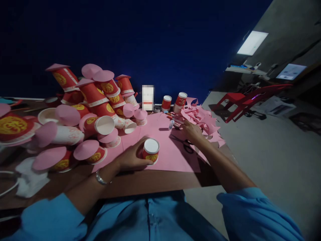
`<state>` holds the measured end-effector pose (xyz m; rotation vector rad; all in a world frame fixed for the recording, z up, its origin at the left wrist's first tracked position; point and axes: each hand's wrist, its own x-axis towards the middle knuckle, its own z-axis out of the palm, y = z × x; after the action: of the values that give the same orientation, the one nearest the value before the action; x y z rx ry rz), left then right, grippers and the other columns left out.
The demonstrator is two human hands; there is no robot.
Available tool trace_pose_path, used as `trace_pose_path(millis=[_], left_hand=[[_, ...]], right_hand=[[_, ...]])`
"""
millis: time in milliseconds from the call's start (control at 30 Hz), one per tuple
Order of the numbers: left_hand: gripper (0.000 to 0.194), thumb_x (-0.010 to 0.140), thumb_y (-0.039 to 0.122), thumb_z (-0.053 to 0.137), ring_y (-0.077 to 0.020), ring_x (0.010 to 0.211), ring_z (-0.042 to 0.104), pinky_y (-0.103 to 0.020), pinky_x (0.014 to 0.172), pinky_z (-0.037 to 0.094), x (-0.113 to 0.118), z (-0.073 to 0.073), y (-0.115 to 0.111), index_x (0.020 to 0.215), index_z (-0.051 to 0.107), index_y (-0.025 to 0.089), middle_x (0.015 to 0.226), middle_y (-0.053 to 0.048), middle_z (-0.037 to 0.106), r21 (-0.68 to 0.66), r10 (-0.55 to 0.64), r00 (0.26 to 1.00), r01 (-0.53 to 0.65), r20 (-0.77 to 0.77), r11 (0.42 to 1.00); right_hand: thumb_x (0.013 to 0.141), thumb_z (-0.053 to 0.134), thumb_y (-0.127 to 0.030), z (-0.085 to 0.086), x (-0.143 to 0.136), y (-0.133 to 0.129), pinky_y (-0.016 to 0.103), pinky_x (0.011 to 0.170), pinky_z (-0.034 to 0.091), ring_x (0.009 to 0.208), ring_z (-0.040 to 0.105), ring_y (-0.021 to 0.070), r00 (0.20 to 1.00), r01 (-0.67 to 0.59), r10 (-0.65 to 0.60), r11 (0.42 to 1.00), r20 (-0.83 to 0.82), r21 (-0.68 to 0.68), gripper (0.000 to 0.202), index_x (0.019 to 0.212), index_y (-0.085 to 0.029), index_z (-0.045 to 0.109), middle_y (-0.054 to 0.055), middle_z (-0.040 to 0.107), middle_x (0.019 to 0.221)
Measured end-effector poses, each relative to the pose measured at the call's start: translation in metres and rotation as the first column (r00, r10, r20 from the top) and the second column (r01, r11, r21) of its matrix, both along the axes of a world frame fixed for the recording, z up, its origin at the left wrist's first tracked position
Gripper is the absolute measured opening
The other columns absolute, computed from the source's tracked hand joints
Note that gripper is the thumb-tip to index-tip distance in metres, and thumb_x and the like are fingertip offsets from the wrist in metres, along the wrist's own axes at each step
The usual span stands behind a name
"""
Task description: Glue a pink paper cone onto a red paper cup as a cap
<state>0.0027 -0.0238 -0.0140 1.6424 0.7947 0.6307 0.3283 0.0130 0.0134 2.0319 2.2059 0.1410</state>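
Observation:
My left hand [134, 155] is wrapped round the side of a red paper cup [151, 151] with a gold pattern, standing bottom-up on pink paper [163, 160]. My right hand [192, 131] is at the right edge of that paper, beside pink scraps [204, 118]. Its fingers look bent together, and whatever is in them I cannot make out. A small glue stick [171, 125] stands just left of the right hand. Below that hand lies a pair of black-handled scissors [187, 147], partly in shadow.
Many red and white cups with pink paper cones [86, 149] are piled on the left. Two more red cups [166, 103] stand at the back, near a blurred white box [147, 97]. Crumpled white tissue [32, 177] lies front left. A red chair [240, 98] stands off to the right.

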Motion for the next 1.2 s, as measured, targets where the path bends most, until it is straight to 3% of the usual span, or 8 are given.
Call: trace_pose_path(millis=[100, 267, 567, 833, 1033, 1200], left_hand=[[0.081, 0.068, 0.036, 0.09, -0.0325, 0.135, 0.06, -0.049, 0.119, 0.046, 0.002, -0.001, -0.002, 0.14, 0.056, 0.02, 0.143, -0.013, 0.064, 0.123, -0.094, 0.991, 0.106, -0.097, 0.987], [0.076, 0.069, 0.028, 0.088, -0.0304, 0.132, 0.062, -0.047, 0.118, 0.047, 0.003, -0.001, -0.002, 0.139, 0.058, 0.023, 0.141, -0.01, 0.066, 0.164, -0.155, 0.971, 0.185, -0.184, 0.969], [0.077, 0.071, 0.032, 0.088, -0.0312, 0.132, 0.062, -0.047, 0.116, 0.049, -0.003, -0.004, 0.002, 0.14, 0.056, 0.024, 0.144, -0.01, 0.064, 0.135, -0.156, 0.957, 0.193, -0.245, 0.972], [0.082, 0.071, 0.034, 0.088, -0.032, 0.134, 0.061, -0.047, 0.117, 0.047, -0.003, -0.004, 0.001, 0.145, 0.055, 0.025, 0.146, -0.01, 0.064, 0.146, -0.15, 0.936, 0.205, -0.319, 0.968], [0.082, 0.072, 0.038, 0.088, -0.0342, 0.133, 0.063, -0.048, 0.116, 0.049, -0.005, -0.004, 0.002, 0.146, 0.056, 0.024, 0.147, -0.011, 0.065, 0.161, -0.149, 0.935, 0.209, -0.322, 0.964], [0.082, 0.072, 0.039, 0.088, -0.0345, 0.134, 0.062, -0.048, 0.115, 0.05, -0.005, -0.007, 0.004, 0.146, 0.056, 0.024, 0.148, -0.012, 0.064, 0.174, -0.165, 0.935, 0.227, -0.314, 0.958]], right_hand=[[0.108, 0.034, -0.024, -0.002, -0.001, 0.005, 0.036, 0.087, 0.059, 0.118, 0.071, 0.0293, 1.0, 0.014, -0.014, 1.0, 0.013, 0.017, 0.049, 0.149, -0.025, 0.059, 0.016, 0.059, 0.153], [0.108, 0.034, -0.023, -0.009, 0.003, 0.013, 0.034, 0.084, 0.059, 0.116, 0.071, 0.0277, 0.999, 0.023, -0.023, 1.0, 0.035, 0.008, 0.043, 0.131, -0.023, 0.07, 0.015, 0.064, 0.146], [0.108, 0.031, -0.021, 0.003, 0.022, 0.029, 0.035, 0.088, 0.056, 0.116, 0.07, 0.0291, 0.992, 0.112, -0.115, 0.993, 0.052, 0.048, 0.043, 0.126, -0.017, 0.07, 0.019, 0.069, 0.133], [0.108, 0.037, -0.027, -0.005, 0.008, 0.032, 0.036, 0.083, 0.057, 0.113, 0.073, 0.0306, 0.995, 0.09, -0.09, 0.996, 0.043, 0.011, 0.042, 0.134, -0.019, 0.068, 0.02, 0.069, 0.135], [0.108, 0.04, -0.035, 0.008, -0.004, 0.03, 0.033, 0.084, 0.055, 0.11, 0.074, 0.0301, 0.996, 0.082, -0.082, 0.997, 0.037, -0.012, 0.04, 0.122, -0.02, 0.075, 0.017, 0.076, 0.124], [0.11, 0.033, -0.033, 0.022, -0.014, 0.048, 0.03, 0.082, 0.053, 0.109, 0.074, 0.0271, 0.996, 0.08, -0.081, 0.997, 0.024, 0.018, 0.047, 0.123, -0.019, 0.075, 0.017, 0.075, 0.128]])
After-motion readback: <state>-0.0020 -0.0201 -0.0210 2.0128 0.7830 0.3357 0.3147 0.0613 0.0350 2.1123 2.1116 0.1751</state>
